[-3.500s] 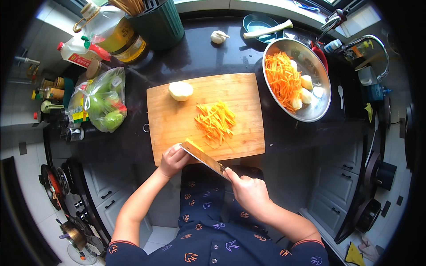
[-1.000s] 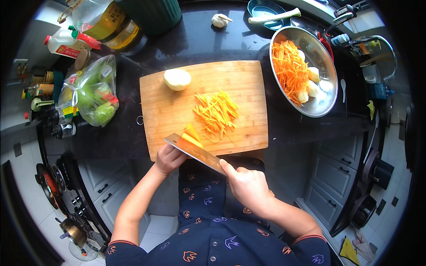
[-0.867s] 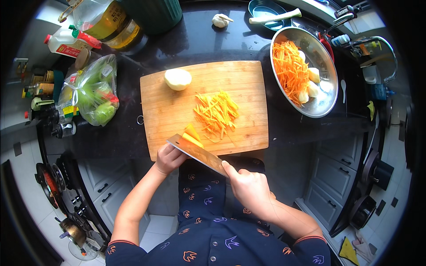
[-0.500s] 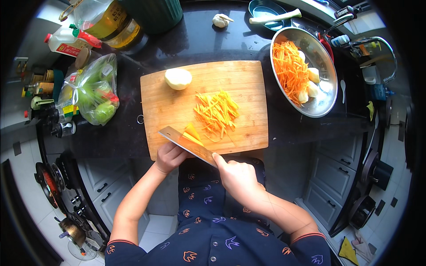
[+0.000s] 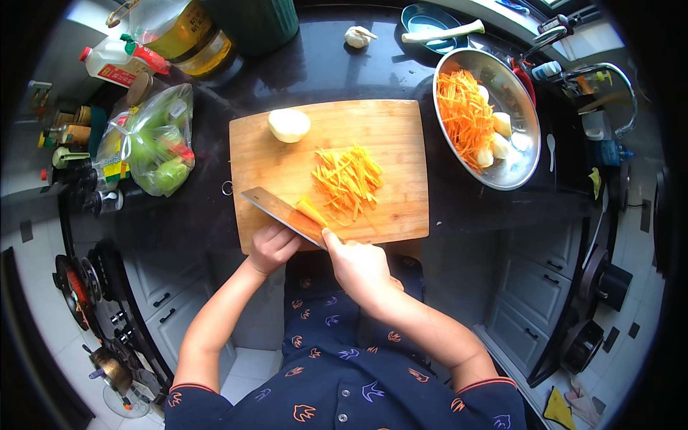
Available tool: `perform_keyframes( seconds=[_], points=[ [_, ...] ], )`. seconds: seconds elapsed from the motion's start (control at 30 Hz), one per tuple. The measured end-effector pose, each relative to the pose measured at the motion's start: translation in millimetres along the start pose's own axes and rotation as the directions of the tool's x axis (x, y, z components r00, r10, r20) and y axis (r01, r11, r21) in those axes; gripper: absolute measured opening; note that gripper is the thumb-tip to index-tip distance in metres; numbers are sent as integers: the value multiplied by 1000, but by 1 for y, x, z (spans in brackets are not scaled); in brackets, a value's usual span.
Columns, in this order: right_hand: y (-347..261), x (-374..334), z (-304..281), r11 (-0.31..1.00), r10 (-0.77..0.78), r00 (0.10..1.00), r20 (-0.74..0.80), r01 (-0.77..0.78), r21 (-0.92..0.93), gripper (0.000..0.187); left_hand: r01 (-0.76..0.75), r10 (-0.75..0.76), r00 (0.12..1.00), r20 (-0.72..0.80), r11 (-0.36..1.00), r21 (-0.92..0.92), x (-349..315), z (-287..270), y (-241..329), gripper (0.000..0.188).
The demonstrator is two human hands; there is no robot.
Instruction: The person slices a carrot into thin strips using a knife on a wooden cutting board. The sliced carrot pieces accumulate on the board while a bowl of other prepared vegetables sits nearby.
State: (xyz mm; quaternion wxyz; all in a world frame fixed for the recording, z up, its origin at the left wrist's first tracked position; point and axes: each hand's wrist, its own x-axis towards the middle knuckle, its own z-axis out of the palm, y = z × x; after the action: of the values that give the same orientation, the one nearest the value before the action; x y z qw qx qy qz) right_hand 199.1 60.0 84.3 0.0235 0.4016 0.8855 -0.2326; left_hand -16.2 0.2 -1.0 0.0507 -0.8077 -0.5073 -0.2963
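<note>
My right hand [image 5: 360,272] grips a cleaver [image 5: 283,217] at its near right end, its wide blade slanting up and left over the front of the wooden cutting board [image 5: 272,166]. Close against the blade's near side, my left hand [image 5: 274,247] has its fingers curled; what they hold is hidden. Yellow-orange carrot slices [image 5: 311,209] lean along the blade's far side. A pile of carrot shreds [image 5: 349,179] lies at the board's middle. Toward the back left of the board sits a peeled, pale, round vegetable [image 5: 289,126], probably a potato.
Right of the board stands a metal bowl [image 5: 527,154] with orange shreds and pale pieces. A tied plastic bag [image 5: 159,143] of green vegetables lies left. Behind are a garlic bulb [image 5: 358,36], a blue dish [image 5: 430,18] with a pale stalk across it, and an oil jug [image 5: 193,43].
The cleaver and my right hand have moved left and slightly up. My left hand stays curled beside the blade, nearly in place. The view has shifted slightly.
</note>
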Motion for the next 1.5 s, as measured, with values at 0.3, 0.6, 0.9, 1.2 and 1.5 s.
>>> perform_keyframes(
  seconds=[0.3,0.6,0.9,1.2,1.5],
  points=[
    [7,-27,-47,998,-40,998,56,37,41,42,-48,46,998,-33,998,-45,4,-2,0,25],
    [18,-49,-54,999,-15,993,117,9,53,46,-44,44,999,-19,998,-44,1,-4,0,26],
    [14,-46,-43,1000,3,998,63,-2,-17,39,-4,3,1000,-22,998,-60,3,-4,1,24],
    [12,-10,-4,1000,15,998,60,-16,4,36,-16,15,999,-39,1000,-7,6,-1,1,16],
    [13,-22,-27,999,-40,999,14,40,9,41,-31,30,999,-27,999,-38,2,-1,0,19]
  ],
)
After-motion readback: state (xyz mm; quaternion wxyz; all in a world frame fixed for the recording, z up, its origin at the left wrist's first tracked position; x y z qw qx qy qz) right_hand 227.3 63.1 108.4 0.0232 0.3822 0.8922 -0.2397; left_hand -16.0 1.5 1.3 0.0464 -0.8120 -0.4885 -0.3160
